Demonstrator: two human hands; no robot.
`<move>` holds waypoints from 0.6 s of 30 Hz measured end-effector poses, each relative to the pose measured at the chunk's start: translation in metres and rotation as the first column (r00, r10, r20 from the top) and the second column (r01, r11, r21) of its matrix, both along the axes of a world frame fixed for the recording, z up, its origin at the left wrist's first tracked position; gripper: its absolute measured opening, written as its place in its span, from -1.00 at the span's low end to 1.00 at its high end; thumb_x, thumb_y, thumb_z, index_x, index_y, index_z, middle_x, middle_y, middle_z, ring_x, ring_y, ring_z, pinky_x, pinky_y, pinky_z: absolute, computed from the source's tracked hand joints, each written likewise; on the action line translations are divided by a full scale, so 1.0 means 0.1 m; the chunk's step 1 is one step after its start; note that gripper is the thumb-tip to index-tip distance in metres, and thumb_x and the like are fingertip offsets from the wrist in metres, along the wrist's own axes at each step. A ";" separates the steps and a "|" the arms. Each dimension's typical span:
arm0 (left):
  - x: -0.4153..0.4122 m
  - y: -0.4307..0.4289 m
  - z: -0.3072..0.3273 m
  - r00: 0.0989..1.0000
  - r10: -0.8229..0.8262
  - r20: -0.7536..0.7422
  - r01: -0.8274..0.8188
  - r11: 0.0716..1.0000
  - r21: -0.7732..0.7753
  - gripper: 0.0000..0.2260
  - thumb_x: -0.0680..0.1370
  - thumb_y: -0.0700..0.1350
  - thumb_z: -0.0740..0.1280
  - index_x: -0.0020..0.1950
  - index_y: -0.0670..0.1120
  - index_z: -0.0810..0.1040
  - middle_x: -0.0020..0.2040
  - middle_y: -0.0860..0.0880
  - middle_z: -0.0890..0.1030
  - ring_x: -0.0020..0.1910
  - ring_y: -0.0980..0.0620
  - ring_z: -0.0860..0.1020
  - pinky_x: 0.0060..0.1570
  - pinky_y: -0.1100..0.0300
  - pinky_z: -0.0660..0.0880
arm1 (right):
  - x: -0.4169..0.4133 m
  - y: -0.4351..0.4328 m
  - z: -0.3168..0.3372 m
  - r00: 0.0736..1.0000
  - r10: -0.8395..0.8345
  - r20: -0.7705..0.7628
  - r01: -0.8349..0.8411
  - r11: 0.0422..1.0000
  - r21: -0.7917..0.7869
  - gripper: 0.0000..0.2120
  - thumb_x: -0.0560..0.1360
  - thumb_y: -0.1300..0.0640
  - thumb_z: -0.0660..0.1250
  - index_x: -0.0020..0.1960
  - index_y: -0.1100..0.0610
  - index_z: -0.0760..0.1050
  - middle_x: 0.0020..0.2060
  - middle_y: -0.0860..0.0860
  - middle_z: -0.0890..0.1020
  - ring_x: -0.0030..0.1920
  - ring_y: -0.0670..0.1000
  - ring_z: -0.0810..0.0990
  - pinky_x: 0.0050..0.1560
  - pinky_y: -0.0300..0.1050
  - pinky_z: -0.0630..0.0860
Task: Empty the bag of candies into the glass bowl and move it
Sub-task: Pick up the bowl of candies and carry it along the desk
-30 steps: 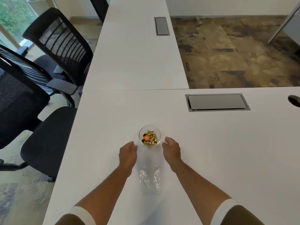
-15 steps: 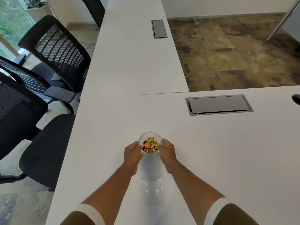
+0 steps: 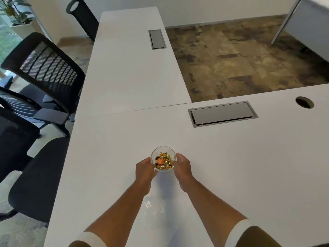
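The left hand [image 3: 145, 171] cups the bowl [image 3: 163, 158] from its 8 o'clock side, fingers curled against the glass wall and thumb near the rim. The bowl sits on the white bench [image 3: 231, 166], a little left of the middle, and whether it is just lifted or still resting cannot be told. Inside it lie the candies [image 3: 163, 162], mostly gold-wrapped with one orange piece, heaped to about half its depth. The right hand [image 3: 183, 168] mirrors the left, pressed to the wall at 4 o'clock with fingers wrapped round the side. So both hands are closed on the bowl, one on each flank.

At 6 o'clock from the bowl, between the forearms, the clear bag [image 3: 154, 209] lies flat and looks empty, so the pouring seems done and the move is what remains.

The bowl is likely rigid, smooth and breakable, and small enough to be light even with its load. Glass of this kind can slip in dry fingers, so the two-sided hold low on the wall, under the widest part, seems the safest place. The candies are loose and would shift or spill if the bowl tilts; keeping it level matters more than grip force.
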State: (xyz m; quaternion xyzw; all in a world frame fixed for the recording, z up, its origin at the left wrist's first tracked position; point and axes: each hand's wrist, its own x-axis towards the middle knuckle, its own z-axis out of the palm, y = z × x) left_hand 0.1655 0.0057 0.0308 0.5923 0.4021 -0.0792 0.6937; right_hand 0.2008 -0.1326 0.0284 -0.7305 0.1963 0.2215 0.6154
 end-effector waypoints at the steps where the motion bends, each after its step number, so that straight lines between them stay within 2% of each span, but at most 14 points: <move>1: 0.02 -0.08 0.02 1.000 -0.015 0.006 0.015 1.000 -0.005 -0.70 0.66 -0.36 0.37 -0.02 0.01 0.78 0.16 -0.17 0.78 0.32 -0.20 0.68 0.27 -0.01 0.67 | 0.00 -0.09 0.02 1.000 -0.013 0.004 0.013 1.000 -0.001 -0.82 0.62 0.30 0.27 0.05 0.08 0.60 -0.09 0.00 0.65 -0.13 -0.08 0.55 -0.21 -0.26 0.47; 4: 0.08 -0.34 0.09 0.997 -0.071 0.019 0.071 0.997 -0.020 -0.71 0.67 -0.36 0.36 0.01 -0.02 0.78 0.20 -0.21 0.78 0.34 -0.21 0.68 0.35 -0.07 0.67 | 0.00 -0.39 0.05 0.998 -0.067 0.019 0.066 0.998 0.002 -0.77 0.63 0.32 0.25 -0.05 0.05 0.59 -0.15 -0.03 0.63 -0.13 -0.04 0.54 -0.22 -0.25 0.47; 8: 0.18 -0.75 0.14 0.990 -0.138 0.024 0.139 0.989 -0.043 -0.72 0.66 -0.38 0.33 0.18 -0.14 0.78 0.25 -0.24 0.76 0.36 -0.22 0.66 0.38 -0.08 0.65 | 0.01 -0.82 0.07 0.993 -0.117 0.027 0.117 0.993 -0.013 -0.69 0.60 0.35 0.23 -0.17 -0.01 0.51 -0.23 -0.05 0.58 -0.20 -0.06 0.49 -0.24 -0.24 0.42; 12: 0.26 -1.21 0.15 0.976 -0.216 0.022 0.217 0.972 -0.086 -0.76 0.66 -0.36 0.32 0.18 -0.19 0.74 0.22 -0.23 0.74 0.27 -0.16 0.64 0.34 -0.04 0.61 | 0.03 -1.30 0.09 0.986 -0.166 0.028 0.167 0.985 -0.047 -0.66 0.57 0.36 0.22 -0.25 0.00 0.45 -0.29 -0.06 0.52 -0.26 -0.04 0.43 -0.26 -0.20 0.38; 14: 0.30 -1.42 0.13 0.963 -0.269 0.014 0.269 0.958 -0.098 -0.78 0.66 -0.33 0.33 0.24 -0.26 0.71 0.19 -0.31 0.69 0.21 -0.11 0.59 0.33 -0.04 0.59 | 0.05 -1.53 0.11 0.982 -0.185 0.028 0.187 0.980 -0.068 -0.64 0.55 0.38 0.21 -0.30 -0.01 0.39 -0.33 -0.08 0.47 -0.29 -0.04 0.38 -0.29 -0.19 0.33; 18: 0.38 -1.83 0.05 0.925 -0.379 -0.022 0.378 0.925 -0.040 -0.69 0.66 -0.38 0.23 0.30 -0.28 0.69 0.10 -0.32 0.65 0.12 -0.11 0.49 0.15 0.00 0.44 | 0.06 -1.98 0.10 0.977 -0.212 0.022 0.213 0.972 -0.103 -0.65 0.55 0.38 0.21 -0.27 -0.02 0.39 -0.29 -0.07 0.49 -0.26 -0.04 0.41 -0.26 -0.19 0.37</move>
